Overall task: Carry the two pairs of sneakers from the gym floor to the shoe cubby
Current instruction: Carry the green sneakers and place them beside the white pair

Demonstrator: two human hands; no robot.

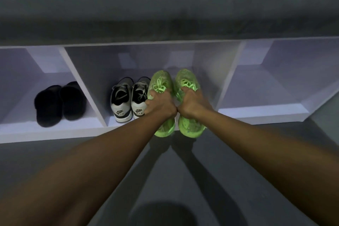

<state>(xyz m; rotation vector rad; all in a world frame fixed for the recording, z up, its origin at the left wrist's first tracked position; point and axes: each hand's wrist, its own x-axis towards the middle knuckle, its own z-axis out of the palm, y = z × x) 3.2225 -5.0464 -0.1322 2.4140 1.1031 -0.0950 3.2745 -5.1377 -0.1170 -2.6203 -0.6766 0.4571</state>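
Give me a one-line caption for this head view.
Left hand and right hand slide green sneakers into the middle cubby beside white sneakers.

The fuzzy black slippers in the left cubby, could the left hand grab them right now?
Probably not yet. The left hand is full, gripping a bright green sneaker. The fuzzy black slippers lie uncovered in the open-fronted left compartment.

- Grey-and-white sneakers: a pair with black panels, standing side by side on the floor of the middle compartment of the white shoe cubby, heels outward, toes toward the back wall.
- Neon green sneakers: a laced pair, side by side, toes inside the same compartment, heels jutting past its front edge, just right of the grey pair.
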